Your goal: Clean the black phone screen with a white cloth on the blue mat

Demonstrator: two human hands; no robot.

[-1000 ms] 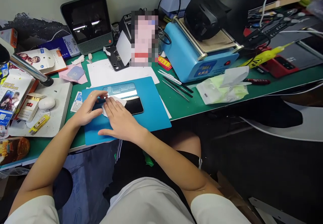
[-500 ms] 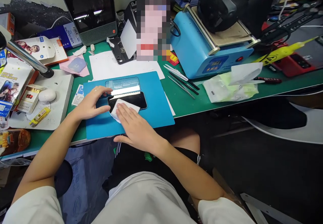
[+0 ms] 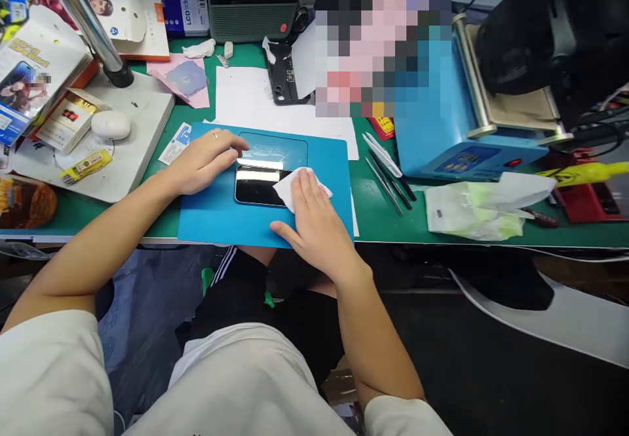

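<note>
Right hand [image 3: 317, 226] is pressing white wipe [image 3: 284, 191] flat — grip unclosed.
Phone [image 3: 258, 185] is lying beneath wipe, extending leftward from this grip, long axis sideways — left hand [image 3: 202, 162] curving loosely open near far end.

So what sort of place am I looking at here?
Probably a phone repair bench: a phone lies on a blue mat, the right hand rests on a white wipe over it, and a package marked LCD sits behind.

Phone [image 3: 256, 185]: right end hidden under tissue [image 3: 284, 191] and right hand [image 3: 317, 226]. Ahead of the grip, blurred patch [image 3: 381, 39] unreadable; farther ahead and left, display [image 3: 255, 0] cut off by top edge.
</note>
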